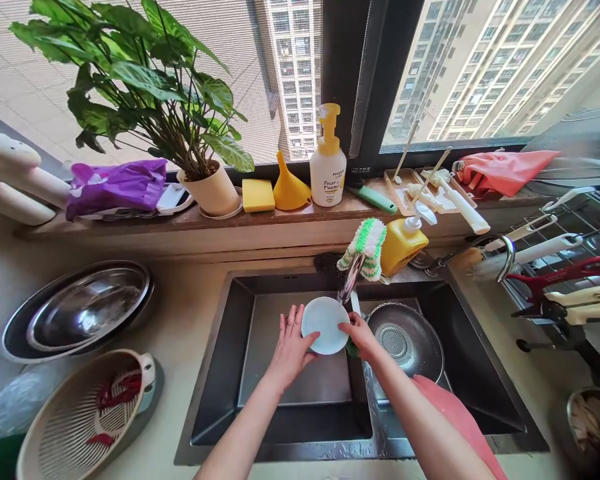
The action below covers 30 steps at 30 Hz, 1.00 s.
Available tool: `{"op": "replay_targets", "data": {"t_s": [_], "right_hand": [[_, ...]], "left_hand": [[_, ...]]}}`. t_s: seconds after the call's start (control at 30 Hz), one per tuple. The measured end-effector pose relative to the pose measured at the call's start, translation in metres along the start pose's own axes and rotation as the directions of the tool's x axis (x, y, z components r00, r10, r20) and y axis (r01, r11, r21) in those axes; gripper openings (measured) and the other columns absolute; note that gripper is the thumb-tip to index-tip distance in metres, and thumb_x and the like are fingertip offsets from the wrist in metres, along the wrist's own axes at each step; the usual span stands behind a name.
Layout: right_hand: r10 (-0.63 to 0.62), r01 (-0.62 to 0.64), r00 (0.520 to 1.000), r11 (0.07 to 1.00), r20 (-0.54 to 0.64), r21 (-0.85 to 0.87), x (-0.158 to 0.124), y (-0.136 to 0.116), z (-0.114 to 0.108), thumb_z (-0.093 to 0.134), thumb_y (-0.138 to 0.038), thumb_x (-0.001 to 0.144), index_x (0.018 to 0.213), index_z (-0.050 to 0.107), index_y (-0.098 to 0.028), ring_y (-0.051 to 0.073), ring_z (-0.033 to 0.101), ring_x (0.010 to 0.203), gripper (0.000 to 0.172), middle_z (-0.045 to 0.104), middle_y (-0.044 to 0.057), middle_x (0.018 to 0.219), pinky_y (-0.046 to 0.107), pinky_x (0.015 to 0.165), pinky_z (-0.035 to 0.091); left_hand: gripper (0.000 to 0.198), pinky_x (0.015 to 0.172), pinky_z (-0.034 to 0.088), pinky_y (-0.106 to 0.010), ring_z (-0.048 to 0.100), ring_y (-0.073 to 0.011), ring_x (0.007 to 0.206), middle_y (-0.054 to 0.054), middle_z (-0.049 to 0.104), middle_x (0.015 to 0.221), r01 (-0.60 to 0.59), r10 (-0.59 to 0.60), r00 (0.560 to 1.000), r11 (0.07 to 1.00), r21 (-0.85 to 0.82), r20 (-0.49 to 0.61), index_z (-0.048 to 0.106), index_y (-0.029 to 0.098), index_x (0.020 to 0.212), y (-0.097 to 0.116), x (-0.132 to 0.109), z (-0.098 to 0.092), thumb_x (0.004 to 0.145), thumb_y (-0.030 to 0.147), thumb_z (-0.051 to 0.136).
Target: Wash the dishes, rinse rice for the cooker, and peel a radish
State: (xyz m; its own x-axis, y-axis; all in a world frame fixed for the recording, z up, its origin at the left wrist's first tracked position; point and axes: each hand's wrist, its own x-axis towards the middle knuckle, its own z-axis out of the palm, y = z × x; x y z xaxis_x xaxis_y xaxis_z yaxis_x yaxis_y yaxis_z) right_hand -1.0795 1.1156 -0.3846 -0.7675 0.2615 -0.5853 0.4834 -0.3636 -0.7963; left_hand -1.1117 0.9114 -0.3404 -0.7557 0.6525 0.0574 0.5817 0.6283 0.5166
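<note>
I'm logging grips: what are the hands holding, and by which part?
A plate, held over the sink: the left hand grips its left rim and the right hand its right rim.

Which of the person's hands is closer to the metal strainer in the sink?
Right. The right hand is at the white dish's right edge, just left of the metal strainer. The left hand holds the dish's left edge, with the dish between it and the strainer.
</note>
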Motion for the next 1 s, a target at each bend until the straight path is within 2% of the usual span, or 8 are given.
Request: {"op": "replay_targets", "data": {"t_s": [0.17, 0.3, 0.4, 0.6, 0.67, 0.83, 0.9, 1.0], "right_hand": [[0.052, -0.049, 0.997, 0.997, -0.049, 0.059, -0.002, -0.006, -0.001, 0.074, -0.055, 0.053, 0.073, 0.048, -0.021, 0.01, 0.043, 0.046, 0.047, 0.049, -0.006, 0.054, 0.023, 0.044, 0.029], [-0.006, 0.023, 0.997, 0.978, -0.079, 0.209, -0.006, -0.011, 0.005, 0.075, -0.05, 0.054, 0.08, 0.056, -0.019, 0.009, 0.043, 0.045, 0.045, 0.052, -0.005, 0.057, 0.022, 0.043, 0.032], [-0.191, 0.186, 0.981, 0.975, 0.032, 0.12, -0.016, -0.01, 0.011, 0.064, -0.041, 0.068, 0.091, 0.064, -0.02, 0.015, 0.059, 0.067, 0.031, 0.065, 0.002, 0.079, 0.026, 0.058, 0.046], [-0.559, 0.695, 0.712, 0.645, 0.424, -0.318, -0.008, -0.004, 0.014, 0.048, -0.034, 0.087, 0.121, 0.064, -0.028, 0.025, 0.036, 0.135, 0.038, 0.056, 0.006, 0.133, 0.048, 0.114, 0.021], [-0.515, 0.668, 0.732, 0.672, 0.446, -0.319, 0.008, -0.009, 0.014, 0.045, -0.04, 0.09, 0.13, 0.057, -0.027, 0.025, 0.039, 0.134, 0.043, 0.053, 0.006, 0.136, 0.049, 0.114, 0.021], [-0.217, 0.298, 0.933, 0.913, 0.288, -0.279, 0.034, -0.016, 0.017, 0.04, -0.062, 0.088, 0.134, 0.052, -0.022, 0.027, 0.044, 0.13, 0.062, 0.053, 0.009, 0.137, 0.048, 0.11, 0.031], [-0.265, 0.331, 0.933, 0.898, 0.241, -0.291, 0.028, -0.007, 0.02, 0.035, -0.064, 0.089, 0.134, 0.052, -0.02, 0.027, 0.041, 0.132, 0.065, 0.052, 0.011, 0.138, 0.048, 0.111, 0.029], [-0.492, 0.563, 0.826, 0.716, 0.273, -0.413, 0.007, 0.012, 0.022, 0.034, -0.055, 0.092, 0.137, 0.048, -0.019, 0.027, 0.035, 0.136, 0.06, 0.045, 0.012, 0.143, 0.05, 0.114, 0.024]], "left_hand": [[0.02, 0.11, -0.007, -0.065, 0.051, -0.0288, 0.125, -0.001, 0.073, 0.098, 0.072, -0.041, 0.994, 0.944, -0.323, 0.101, 0.07, 0.029, 0.074, 0.004, 0.011, 0.007, 0.076, 0.011, 0.063], [0.026, 0.101, 0.034, -0.056, 0.062, -0.0221, 0.07, 0.002, 0.063, 0.057, 0.389, -0.387, 0.9, 0.513, -0.765, 0.198, 0.066, 0.02, 0.06, 0.005, 0.021, 0.027, 0.072, 0.043, 0.067], [0.042, 0.074, 0.047, -0.04, 0.055, -0.0171, 0.058, -0.001, 0.062, 0.058, 0.409, -0.43, 0.871, 0.366, -0.836, 0.238, 0.066, 0.014, 0.067, 0.01, 0.031, 0.035, 0.069, 0.056, 0.065], [0.045, 0.074, 0.043, -0.027, 0.058, -0.0162, 0.072, -0.006, 0.068, 0.077, 0.36, -0.35, 0.898, 0.232, -0.904, 0.268, 0.069, 0.013, 0.086, 0.027, 0.039, 0.024, 0.063, 0.051, 0.074], [0.043, 0.071, 0.043, -0.027, 0.058, -0.0162, 0.071, -0.006, 0.068, 0.076, 0.37, -0.319, 0.901, 0.215, -0.904, 0.293, 0.069, 0.013, 0.087, 0.031, 0.035, 0.019, 0.063, 0.048, 0.075], [0.032, 0.073, 0.042, -0.028, 0.059, -0.0184, 0.074, -0.005, 0.068, 0.074, 0.387, -0.268, 0.906, 0.216, -0.896, 0.327, 0.068, 0.013, 0.08, 0.035, 0.026, 0.019, 0.064, 0.039, 0.075], [0.026, 0.072, 0.042, -0.028, 0.059, -0.0184, 0.071, -0.004, 0.066, 0.069, 0.396, -0.269, 0.903, 0.212, -0.893, 0.336, 0.067, 0.013, 0.072, 0.035, 0.026, 0.025, 0.061, 0.034, 0.076], [0.02, 0.07, 0.041, -0.028, 0.057, -0.0173, 0.068, -0.001, 0.062, 0.062, 0.395, -0.315, 0.892, 0.201, -0.896, 0.323, 0.062, 0.014, 0.064, 0.033, 0.027, 0.035, 0.058, 0.028, 0.075]]}}
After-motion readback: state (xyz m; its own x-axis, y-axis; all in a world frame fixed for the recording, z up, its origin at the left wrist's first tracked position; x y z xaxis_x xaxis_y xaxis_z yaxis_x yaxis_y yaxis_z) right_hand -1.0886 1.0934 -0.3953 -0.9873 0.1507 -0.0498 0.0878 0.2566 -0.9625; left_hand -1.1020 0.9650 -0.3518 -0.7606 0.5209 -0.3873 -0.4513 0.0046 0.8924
